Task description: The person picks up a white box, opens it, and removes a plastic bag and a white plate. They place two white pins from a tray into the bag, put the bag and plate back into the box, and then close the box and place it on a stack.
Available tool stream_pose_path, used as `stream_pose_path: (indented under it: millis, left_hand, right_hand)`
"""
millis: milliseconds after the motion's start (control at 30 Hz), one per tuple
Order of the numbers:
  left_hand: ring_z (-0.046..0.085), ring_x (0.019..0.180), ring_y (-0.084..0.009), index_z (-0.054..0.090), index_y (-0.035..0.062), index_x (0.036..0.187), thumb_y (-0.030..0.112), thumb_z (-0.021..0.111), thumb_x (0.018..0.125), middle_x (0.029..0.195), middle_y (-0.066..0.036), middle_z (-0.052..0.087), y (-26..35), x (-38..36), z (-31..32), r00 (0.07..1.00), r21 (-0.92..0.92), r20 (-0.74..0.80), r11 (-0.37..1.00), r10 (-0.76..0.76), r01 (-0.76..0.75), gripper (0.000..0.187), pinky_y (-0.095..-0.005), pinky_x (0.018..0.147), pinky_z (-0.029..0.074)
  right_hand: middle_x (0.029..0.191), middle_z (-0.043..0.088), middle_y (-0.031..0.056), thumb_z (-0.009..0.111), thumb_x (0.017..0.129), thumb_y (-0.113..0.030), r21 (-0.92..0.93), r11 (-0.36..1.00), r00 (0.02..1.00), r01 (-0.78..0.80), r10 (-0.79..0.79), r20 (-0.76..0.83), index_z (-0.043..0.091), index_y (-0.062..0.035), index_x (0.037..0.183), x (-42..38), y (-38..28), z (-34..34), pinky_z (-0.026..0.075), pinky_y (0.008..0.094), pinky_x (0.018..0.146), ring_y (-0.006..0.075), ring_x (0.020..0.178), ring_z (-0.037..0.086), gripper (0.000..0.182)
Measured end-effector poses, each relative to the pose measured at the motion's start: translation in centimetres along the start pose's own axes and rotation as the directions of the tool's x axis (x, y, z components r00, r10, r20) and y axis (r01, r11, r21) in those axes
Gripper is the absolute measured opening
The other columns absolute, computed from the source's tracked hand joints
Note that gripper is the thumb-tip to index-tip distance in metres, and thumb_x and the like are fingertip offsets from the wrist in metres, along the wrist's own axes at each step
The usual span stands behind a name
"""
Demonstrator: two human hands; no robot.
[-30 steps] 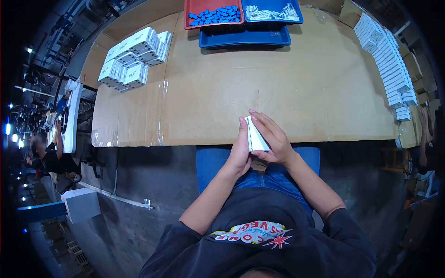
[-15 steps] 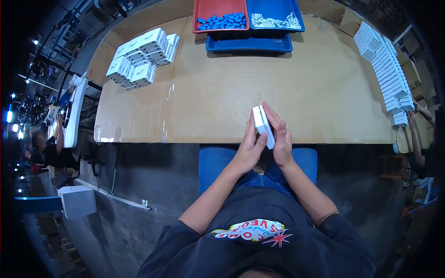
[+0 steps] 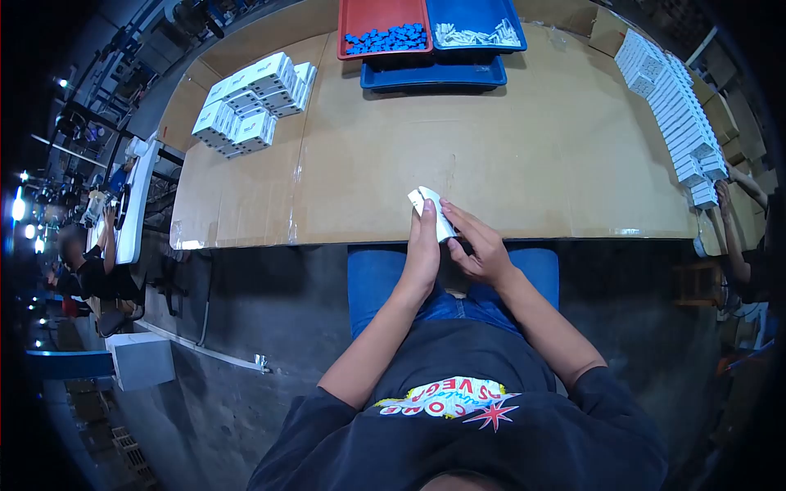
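A small white box (image 3: 439, 221) is held tilted between my two hands, just above the front edge of the table. My left hand (image 3: 422, 255) grips its left side, with the thumb lying along the front. From the right, my right hand (image 3: 485, 250) has its fingertips on the box's edge and its thumb near the lower corner. Part of the box is hidden behind my fingers, and any marking on it is too small to read.
Stacked white boxes (image 3: 255, 90) stand at the left of the cardboard-covered table (image 3: 377, 164). A red tray (image 3: 342, 33) of blue pieces and a blue tray (image 3: 517, 33) of white pieces sit at the back. Another row of white boxes (image 3: 675, 114) lines the right edge, near another person's hand (image 3: 724, 196).
Both hands have moved left with the white box, which has turned and now leans the other way. My right hand has shifted from a flat palm to fingertips on its edge.
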State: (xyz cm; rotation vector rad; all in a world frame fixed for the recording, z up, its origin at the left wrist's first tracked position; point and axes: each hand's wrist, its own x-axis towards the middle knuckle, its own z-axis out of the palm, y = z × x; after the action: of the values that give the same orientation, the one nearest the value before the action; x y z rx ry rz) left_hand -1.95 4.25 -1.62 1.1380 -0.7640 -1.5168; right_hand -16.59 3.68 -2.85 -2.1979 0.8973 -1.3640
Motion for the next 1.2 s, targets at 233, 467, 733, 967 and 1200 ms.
stream_pose_path:
  millis: [233,467,733,967,1200]
  left_hand:
    - [0.054,0.100,-0.0122,0.051,0.0052,0.137,0.055,0.038,0.110,0.110,-0.003,0.059,0.6,-1.1,0.6,0.997,0.070,-0.054,0.997,0.050,-0.046,0.058,-0.0287,0.091,0.045]
    - [0.054,0.090,-0.0099,0.057,0.0043,0.120,0.053,0.038,0.111,0.099,-0.002,0.059,-0.4,0.2,-1.0,0.996,0.065,-0.037,0.995,0.081,-0.079,0.053,-0.0278,0.080,0.046]
    - [0.055,0.088,-0.0098,0.059,0.0047,0.114,0.051,0.039,0.111,0.095,-0.002,0.060,-0.3,1.5,-0.8,0.998,0.014,-0.007,0.998,0.061,-0.061,0.050,-0.0278,0.079,0.047]
    - [0.052,0.088,-0.0108,0.058,0.0038,0.112,0.047,0.037,0.112,0.095,-0.002,0.057,-1.3,2.0,-0.2,0.999,0.021,0.043,1.000,0.014,-0.014,0.048,-0.0290,0.081,0.045]
    - [0.054,0.093,-0.0109,0.058,0.0045,0.117,0.047,0.041,0.111,0.101,-0.003,0.059,-1.9,2.0,-1.1,0.998,0.002,0.055,1.000,0.025,-0.025,0.047,-0.0283,0.085,0.045]
  right_hand:
    - [0.127,0.067,0.0275,0.063,0.095,-0.007,-0.111,0.992,0.998,0.059,-0.057,0.020,0.054,0.0070,0.141,-0.4,0.0,0.8,0.060,0.0408,0.088,0.0380,0.105,0.072,0.048]
    - [0.113,0.071,0.0267,0.055,0.100,-0.007,-0.194,0.979,0.998,0.060,-0.058,0.017,0.053,0.0084,0.142,-0.3,0.0,2.3,0.060,0.0423,0.074,0.0369,0.084,0.073,0.044]
    - [0.118,0.069,0.0307,0.053,0.101,-0.008,-0.279,0.959,0.999,0.040,-0.041,0.003,0.052,0.0131,0.139,0.0,-0.1,2.2,0.061,0.0421,0.075,0.0378,0.089,0.074,0.044]
    - [0.124,0.067,0.0317,0.053,0.100,-0.007,-0.332,0.943,0.997,0.031,-0.051,-0.052,0.052,0.0135,0.139,-1.3,0.7,2.1,0.062,0.0419,0.079,0.0390,0.097,0.075,0.043]
    - [0.132,0.064,0.0297,0.052,0.104,-0.010,-0.261,0.965,0.999,-0.019,0.011,-0.034,0.053,0.0113,0.141,-1.3,0.2,2.0,0.059,0.0422,0.092,0.0393,0.111,0.071,0.042]
